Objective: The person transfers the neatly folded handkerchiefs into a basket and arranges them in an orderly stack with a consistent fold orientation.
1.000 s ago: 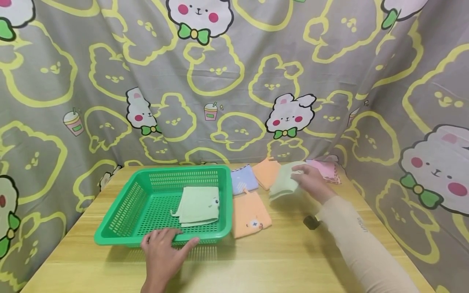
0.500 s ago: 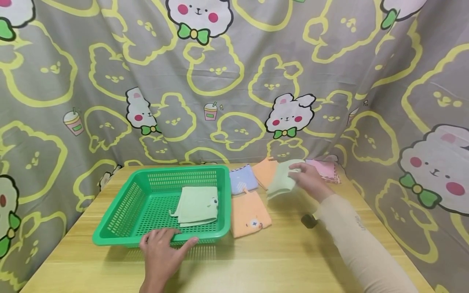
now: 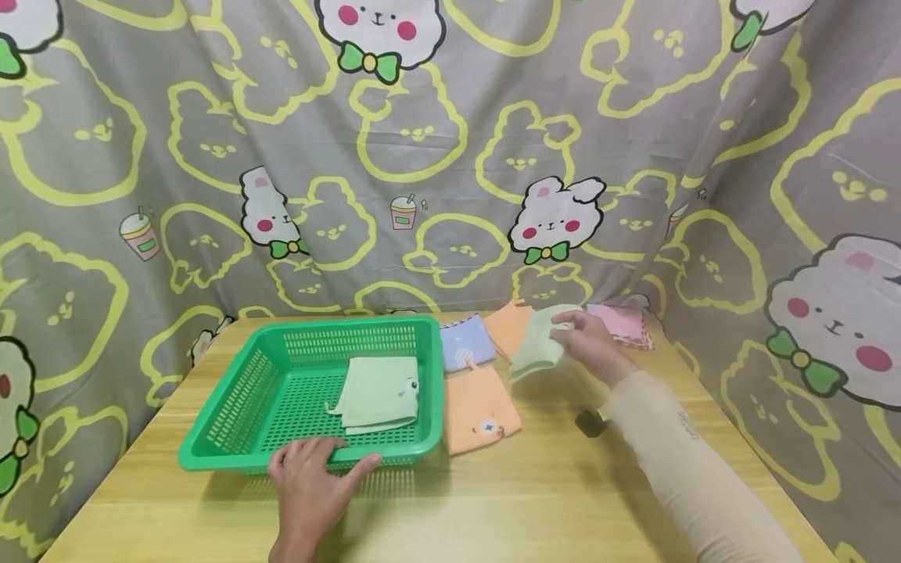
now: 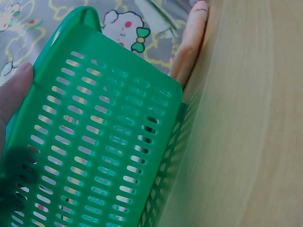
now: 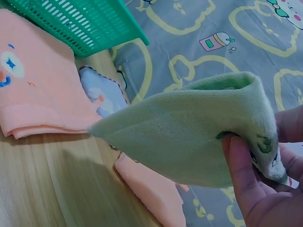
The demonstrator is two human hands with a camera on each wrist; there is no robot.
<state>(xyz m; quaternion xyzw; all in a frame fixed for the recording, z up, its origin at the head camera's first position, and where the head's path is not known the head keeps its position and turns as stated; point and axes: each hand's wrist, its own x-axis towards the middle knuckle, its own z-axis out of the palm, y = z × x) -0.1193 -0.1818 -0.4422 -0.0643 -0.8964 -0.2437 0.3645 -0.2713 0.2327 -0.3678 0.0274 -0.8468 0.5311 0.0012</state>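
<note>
My left hand [image 3: 310, 485] grips the near rim of a green plastic basket [image 3: 232, 399], fingers over the edge and thumb along it. Inside the basket, toward its right side, lies a folded pale green towel [image 3: 380, 395] with a small animal face. In the right wrist view, my right hand [image 5: 255, 175] pinches a second folded pale green towel [image 5: 189, 127] between thumb and fingers. That towel hangs above the table, overlapping a folded orange towel [image 3: 508, 328] behind it in the head view. The left wrist view shows the slotted basket wall [image 4: 85, 142] with my thumb at the rim.
Right of the basket lie another orange towel [image 3: 482, 410] with a bear face and a blue towel [image 3: 468, 344]. A pink towel [image 3: 622, 322] is at the back right. A small dark object [image 3: 590, 423] shows beside the right sleeve. A patterned curtain [image 3: 450, 156] surrounds the wooden table [image 3: 493, 508].
My right hand has shifted slightly left with the green towel, which remains in its grip. My left hand keeps its hold on the basket rim.
</note>
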